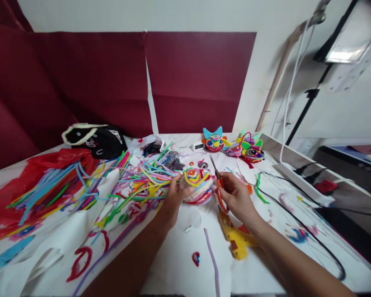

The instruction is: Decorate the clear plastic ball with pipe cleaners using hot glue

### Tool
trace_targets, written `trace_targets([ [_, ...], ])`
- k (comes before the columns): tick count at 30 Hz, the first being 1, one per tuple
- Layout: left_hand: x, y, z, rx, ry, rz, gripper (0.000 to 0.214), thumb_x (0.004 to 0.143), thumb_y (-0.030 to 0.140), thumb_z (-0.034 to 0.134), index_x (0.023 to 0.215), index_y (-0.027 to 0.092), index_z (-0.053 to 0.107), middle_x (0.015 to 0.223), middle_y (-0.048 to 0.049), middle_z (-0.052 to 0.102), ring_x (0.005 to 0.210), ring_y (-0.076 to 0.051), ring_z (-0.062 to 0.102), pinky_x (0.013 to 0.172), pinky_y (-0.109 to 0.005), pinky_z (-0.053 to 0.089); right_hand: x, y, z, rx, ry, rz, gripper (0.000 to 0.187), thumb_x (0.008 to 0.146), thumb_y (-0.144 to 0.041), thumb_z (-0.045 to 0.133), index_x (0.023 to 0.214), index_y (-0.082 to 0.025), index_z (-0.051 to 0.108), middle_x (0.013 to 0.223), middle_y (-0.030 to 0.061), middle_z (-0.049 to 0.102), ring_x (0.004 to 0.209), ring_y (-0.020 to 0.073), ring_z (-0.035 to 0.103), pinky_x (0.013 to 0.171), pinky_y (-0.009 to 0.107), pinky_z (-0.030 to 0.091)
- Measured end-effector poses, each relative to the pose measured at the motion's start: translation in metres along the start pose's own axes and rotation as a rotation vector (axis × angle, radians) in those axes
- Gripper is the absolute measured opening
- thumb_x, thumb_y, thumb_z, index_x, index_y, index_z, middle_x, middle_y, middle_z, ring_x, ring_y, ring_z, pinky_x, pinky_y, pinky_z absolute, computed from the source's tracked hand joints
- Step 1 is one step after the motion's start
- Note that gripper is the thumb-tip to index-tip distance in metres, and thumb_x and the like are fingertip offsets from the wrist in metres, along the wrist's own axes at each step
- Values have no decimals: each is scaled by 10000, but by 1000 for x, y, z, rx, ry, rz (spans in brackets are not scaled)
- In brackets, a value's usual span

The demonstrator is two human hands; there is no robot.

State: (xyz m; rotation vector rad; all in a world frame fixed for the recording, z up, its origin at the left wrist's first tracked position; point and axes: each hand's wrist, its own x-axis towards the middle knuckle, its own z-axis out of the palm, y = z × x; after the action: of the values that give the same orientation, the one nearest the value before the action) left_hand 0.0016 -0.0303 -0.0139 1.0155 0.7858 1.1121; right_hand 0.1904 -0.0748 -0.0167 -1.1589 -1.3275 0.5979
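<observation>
My left hand (174,198) is closed around the left side of a round craft piece (198,185) covered in colourful coiled pipe cleaners. In my right hand (236,196) is a pair of scissors (219,177) with orange handles, its blades pointing up and away. The right fingertips are close to the piece's right edge; whether they touch it I cannot tell. Below my right wrist lies a yellow glue gun (237,239). A purple pipe cleaner (212,260) and a small red and blue curl (196,259) rest on the white paper in front.
Loose pipe cleaners (142,181) and a red plastic bag (64,159) spread over the left side. Finished-looking pipe-cleaner faces (214,140) stand at the back, near a small white digital display (198,146). A black cable (306,227) runs along the right, by a power strip (306,183).
</observation>
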Motion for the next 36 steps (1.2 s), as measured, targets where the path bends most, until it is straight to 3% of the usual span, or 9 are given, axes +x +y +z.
trace_targets([
  [14,1,1,1,15,26,-58,787,587,293,894,1261,220,496,1106,-79,726,1121,-324,679,988,-420,506,-1,11,-4,-22,-45,-28,246,882,-381,693,1070,-237,625,830,5,660,820,198,643,716,308,521],
  [21,0,-2,-2,35,-14,-25,742,636,275,872,1274,217,498,1192,-90,701,1157,-309,657,1021,-416,491,-4,12,-3,-52,-65,-13,230,893,-353,683,1077,-228,623,830,-1,652,789,177,616,708,292,506],
  [29,4,-1,2,-18,52,-5,868,535,270,898,1309,204,510,1171,-95,718,1117,-309,667,996,-416,493,-5,14,1,-10,-65,16,279,879,-409,692,1066,-220,610,812,-7,633,752,168,597,684,276,498],
  [36,3,1,3,-141,31,-43,962,562,259,881,1427,237,459,1268,-92,698,1203,-313,640,983,-379,507,-3,-2,-9,-164,-80,-40,288,913,-431,654,1103,-218,615,854,17,665,780,183,623,683,286,504],
])
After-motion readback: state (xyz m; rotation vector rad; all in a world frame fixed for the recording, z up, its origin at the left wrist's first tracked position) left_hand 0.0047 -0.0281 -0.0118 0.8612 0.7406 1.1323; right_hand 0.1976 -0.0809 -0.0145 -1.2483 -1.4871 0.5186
